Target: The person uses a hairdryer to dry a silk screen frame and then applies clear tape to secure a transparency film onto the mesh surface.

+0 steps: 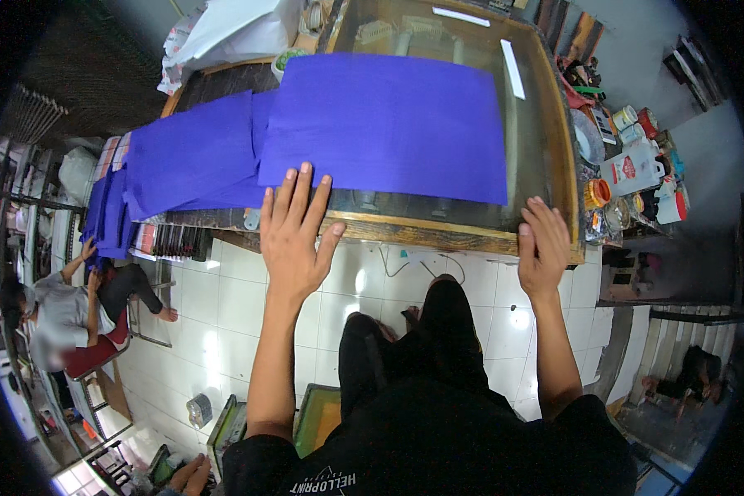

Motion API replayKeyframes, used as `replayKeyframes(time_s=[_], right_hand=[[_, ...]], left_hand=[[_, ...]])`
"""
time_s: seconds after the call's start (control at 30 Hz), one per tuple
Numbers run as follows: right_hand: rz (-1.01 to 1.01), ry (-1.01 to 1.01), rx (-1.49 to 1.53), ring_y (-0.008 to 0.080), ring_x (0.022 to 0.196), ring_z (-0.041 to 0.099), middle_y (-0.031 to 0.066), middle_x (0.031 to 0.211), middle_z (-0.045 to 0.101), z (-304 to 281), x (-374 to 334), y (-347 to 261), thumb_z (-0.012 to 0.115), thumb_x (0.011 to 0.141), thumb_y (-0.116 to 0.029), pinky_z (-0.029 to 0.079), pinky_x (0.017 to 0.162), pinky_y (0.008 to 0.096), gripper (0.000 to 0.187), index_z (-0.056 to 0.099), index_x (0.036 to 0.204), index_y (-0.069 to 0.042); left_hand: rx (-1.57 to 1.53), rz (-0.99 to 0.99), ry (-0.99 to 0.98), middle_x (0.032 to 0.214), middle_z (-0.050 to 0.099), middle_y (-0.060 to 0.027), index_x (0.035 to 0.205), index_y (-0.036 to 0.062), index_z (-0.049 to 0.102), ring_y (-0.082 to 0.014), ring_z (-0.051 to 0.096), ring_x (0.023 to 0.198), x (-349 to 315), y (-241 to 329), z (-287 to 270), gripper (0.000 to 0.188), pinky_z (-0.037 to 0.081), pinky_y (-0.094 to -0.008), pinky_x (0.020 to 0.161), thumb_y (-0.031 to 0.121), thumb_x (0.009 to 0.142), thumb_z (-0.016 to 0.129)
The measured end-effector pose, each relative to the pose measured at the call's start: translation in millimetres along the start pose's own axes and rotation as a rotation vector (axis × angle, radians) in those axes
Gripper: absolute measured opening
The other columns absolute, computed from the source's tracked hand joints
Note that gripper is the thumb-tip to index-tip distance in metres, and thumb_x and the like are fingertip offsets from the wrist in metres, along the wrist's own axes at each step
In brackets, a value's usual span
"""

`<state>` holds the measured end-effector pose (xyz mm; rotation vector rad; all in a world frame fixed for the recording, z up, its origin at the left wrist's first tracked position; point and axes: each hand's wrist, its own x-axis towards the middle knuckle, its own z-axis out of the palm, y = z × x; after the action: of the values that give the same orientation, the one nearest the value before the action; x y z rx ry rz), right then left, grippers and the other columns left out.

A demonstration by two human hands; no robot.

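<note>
A large purple sheet (388,124) lies flat on a glass-topped table (541,165) with a wooden rim. My left hand (296,240) is open, fingers spread, its fingertips on the sheet's near left corner. Over the wooden rim at the near right corner is my right hand (544,248), open with its fingers extended. It holds nothing and stays apart from the sheet. More purple sheets (194,153) lie in an overlapping pile to the left, partly under the large one.
A seated person (70,306) at the left handles hanging purple sheets (107,215). Jars and a white jug (632,169) crowd the right side. White strips (512,70) lie on the glass. Framed screens (316,417) stand on the floor beside me; another person (694,376) is at the lower right.
</note>
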<state>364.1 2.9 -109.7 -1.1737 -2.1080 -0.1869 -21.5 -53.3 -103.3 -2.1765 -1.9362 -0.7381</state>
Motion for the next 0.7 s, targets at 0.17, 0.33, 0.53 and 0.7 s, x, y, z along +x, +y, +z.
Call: replayKeyframes(time_s=[0.17,0.33,0.53,0.7], right_hand=[[-0.325,-0.214,0.647,0.0312,0.099,0.070,0.0103,0.104,0.074,45,-94,-58,0.069,0.094,-0.013,0.051,0.098,0.0487,0.018,0.073,0.107,-0.002],[-0.375,-0.754,0.677,0.0323,0.099,0.068,0.0146,0.103,0.073,209,-197,-57,0.068,0.091,-0.008,0.054,0.093,0.0444,0.016,0.072,0.105,-0.001],[-0.063,-0.921,0.213,0.0392,0.110,0.067,0.0212,0.112,0.072,397,-263,49,0.061,0.097,-0.028,0.054,0.095,0.0494,0.035,0.068,0.114,0.002],[0.229,-0.831,-0.087,0.0449,0.118,0.063,0.0307,0.125,0.065,523,-318,84,0.062,0.096,-0.038,0.052,0.101,0.0507,0.068,0.046,0.143,0.008]], left_hand=[[0.028,0.100,0.258,0.145,0.062,-0.0135,0.137,0.0104,0.069,-0.0332,0.055,0.138,-3,-8,22,0.048,0.035,-0.0506,0.117,0.038,0.100,0.055],[0.033,0.243,0.598,0.127,0.073,-0.0131,0.124,0.0093,0.076,-0.0299,0.067,0.123,-1,-31,52,0.041,0.046,-0.0487,0.109,0.035,0.095,0.062],[0.127,0.456,0.955,0.077,0.063,-0.0123,0.086,0.0046,0.067,-0.0262,0.060,0.069,10,-56,77,0.027,0.047,-0.0388,0.065,0.025,0.101,0.055],[0.113,0.301,0.938,0.043,0.043,-0.0052,0.056,0.0061,0.057,-0.0209,0.037,0.035,5,-44,75,0.056,0.032,-0.0368,0.042,0.031,0.106,0.048]])
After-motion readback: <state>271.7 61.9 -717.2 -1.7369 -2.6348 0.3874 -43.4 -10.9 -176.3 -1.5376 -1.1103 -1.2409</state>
